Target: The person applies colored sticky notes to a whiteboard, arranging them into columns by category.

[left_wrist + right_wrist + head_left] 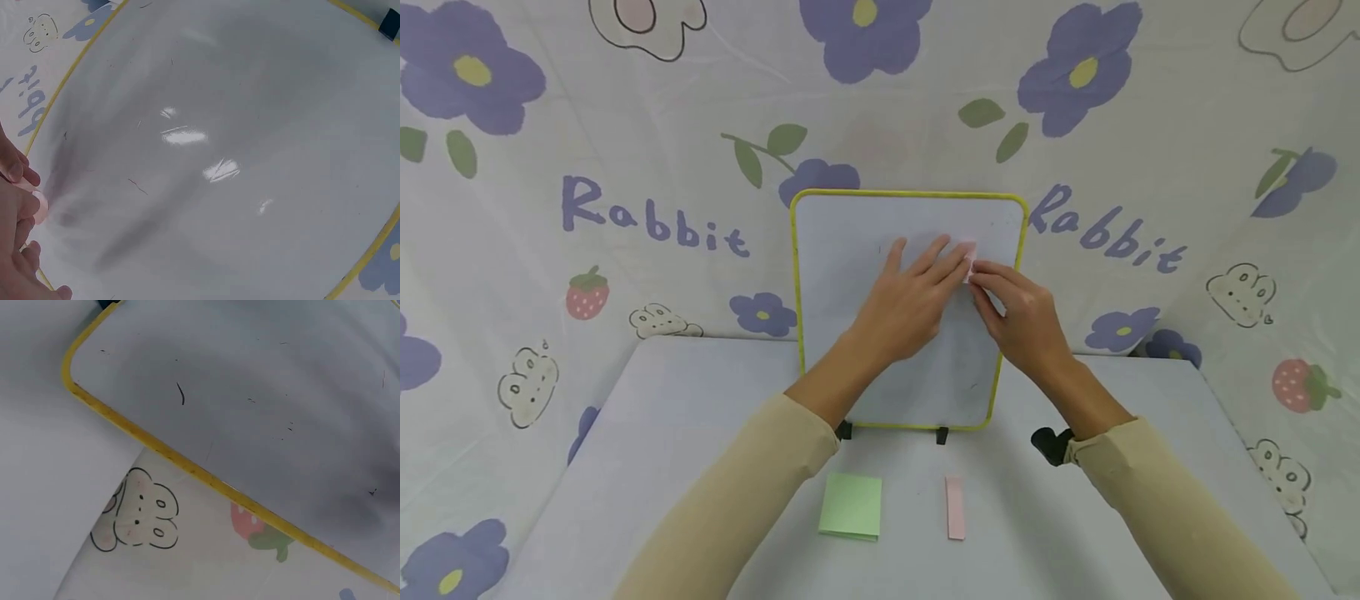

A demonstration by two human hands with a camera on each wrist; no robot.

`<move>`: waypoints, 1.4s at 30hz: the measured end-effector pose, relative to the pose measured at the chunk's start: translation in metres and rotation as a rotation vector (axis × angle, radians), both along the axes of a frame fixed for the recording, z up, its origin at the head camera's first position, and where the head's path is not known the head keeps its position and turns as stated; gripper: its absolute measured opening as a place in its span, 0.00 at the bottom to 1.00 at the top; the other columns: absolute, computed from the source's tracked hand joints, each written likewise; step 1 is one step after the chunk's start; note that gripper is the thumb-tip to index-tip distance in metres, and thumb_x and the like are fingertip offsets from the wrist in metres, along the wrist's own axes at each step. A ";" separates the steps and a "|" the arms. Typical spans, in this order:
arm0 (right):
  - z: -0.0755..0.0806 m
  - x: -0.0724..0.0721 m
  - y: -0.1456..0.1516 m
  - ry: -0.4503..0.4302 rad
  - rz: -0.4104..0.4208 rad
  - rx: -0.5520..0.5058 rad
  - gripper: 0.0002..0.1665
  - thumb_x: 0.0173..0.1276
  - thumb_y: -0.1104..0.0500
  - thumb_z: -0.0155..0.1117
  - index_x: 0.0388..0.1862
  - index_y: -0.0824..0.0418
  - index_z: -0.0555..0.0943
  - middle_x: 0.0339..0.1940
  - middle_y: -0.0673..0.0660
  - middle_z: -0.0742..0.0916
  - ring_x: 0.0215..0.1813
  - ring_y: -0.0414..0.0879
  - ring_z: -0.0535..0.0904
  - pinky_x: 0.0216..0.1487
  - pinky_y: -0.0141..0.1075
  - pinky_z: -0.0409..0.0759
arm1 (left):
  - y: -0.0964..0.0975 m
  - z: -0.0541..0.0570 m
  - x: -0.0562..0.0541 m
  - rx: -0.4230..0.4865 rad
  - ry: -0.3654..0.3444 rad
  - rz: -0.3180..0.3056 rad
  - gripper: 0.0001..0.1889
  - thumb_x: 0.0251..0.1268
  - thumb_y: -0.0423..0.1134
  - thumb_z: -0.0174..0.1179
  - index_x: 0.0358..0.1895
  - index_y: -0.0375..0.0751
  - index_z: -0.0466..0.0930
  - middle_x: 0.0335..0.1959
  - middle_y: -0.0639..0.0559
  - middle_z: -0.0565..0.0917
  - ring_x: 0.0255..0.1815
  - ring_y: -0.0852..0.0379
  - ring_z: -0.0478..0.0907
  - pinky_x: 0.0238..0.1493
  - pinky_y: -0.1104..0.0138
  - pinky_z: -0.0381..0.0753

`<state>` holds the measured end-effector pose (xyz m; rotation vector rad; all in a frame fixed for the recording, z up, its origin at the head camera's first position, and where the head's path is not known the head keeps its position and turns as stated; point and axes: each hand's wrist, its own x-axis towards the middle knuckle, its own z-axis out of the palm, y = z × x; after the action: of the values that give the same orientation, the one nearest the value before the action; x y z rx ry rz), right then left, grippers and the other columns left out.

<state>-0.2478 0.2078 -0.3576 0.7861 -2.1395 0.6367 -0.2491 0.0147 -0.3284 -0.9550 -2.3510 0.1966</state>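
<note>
A pink sticky note [970, 260] lies against the upper right of a whiteboard [895, 392] with a yellow frame. My left hand [902, 304] rests on the board with its fingers spread, and its fingertips touch the note's left side. At the note's right edge, my right hand [1022, 312] pinches it between thumb and fingers. The left wrist view catches part of the left hand [15, 231] and a bit of the pink note [40, 207] at its left border. Most of the note is hidden by fingers. Neither hand shows in the right wrist view.
On the white table [700, 408], in front of the board, lie a green sticky note pad [851, 506] and a narrow pink paper strip [955, 508]. Black feet [942, 435] support the board. A black object [1051, 446] is beside the right sleeve. Patterned cloth [880, 125] hangs behind.
</note>
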 end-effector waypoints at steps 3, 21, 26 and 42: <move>-0.001 0.000 0.000 -0.005 0.002 0.005 0.12 0.62 0.74 0.68 0.46 0.75 0.84 0.51 0.67 0.86 0.54 0.59 0.84 0.51 0.48 0.82 | 0.003 0.002 -0.003 -0.017 -0.013 0.019 0.28 0.75 0.39 0.49 0.76 0.48 0.63 0.76 0.58 0.65 0.78 0.54 0.56 0.70 0.41 0.57; -0.005 -0.002 0.004 0.004 -0.046 0.041 0.17 0.66 0.64 0.67 0.52 0.72 0.84 0.55 0.66 0.85 0.56 0.60 0.82 0.56 0.51 0.79 | 0.006 -0.001 -0.005 -0.094 0.001 0.127 0.30 0.73 0.43 0.50 0.77 0.50 0.61 0.78 0.58 0.60 0.79 0.55 0.53 0.69 0.39 0.57; -0.003 -0.006 0.010 0.109 -0.120 0.195 0.28 0.70 0.56 0.60 0.65 0.69 0.77 0.66 0.64 0.79 0.71 0.60 0.70 0.70 0.55 0.63 | 0.008 -0.001 -0.006 -0.128 -0.046 0.152 0.32 0.75 0.45 0.48 0.79 0.51 0.55 0.80 0.58 0.55 0.80 0.54 0.49 0.70 0.38 0.55; 0.001 -0.012 0.010 0.180 -0.230 0.419 0.30 0.66 0.57 0.61 0.66 0.69 0.76 0.70 0.62 0.76 0.75 0.58 0.63 0.70 0.56 0.59 | 0.014 -0.001 -0.005 -0.124 -0.091 0.178 0.31 0.76 0.46 0.47 0.79 0.49 0.56 0.80 0.57 0.55 0.80 0.54 0.48 0.71 0.39 0.55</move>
<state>-0.2598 0.2176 -0.3561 0.7646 -2.1782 -0.0063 -0.2544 0.0290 -0.3291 -0.8266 -2.5334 0.3800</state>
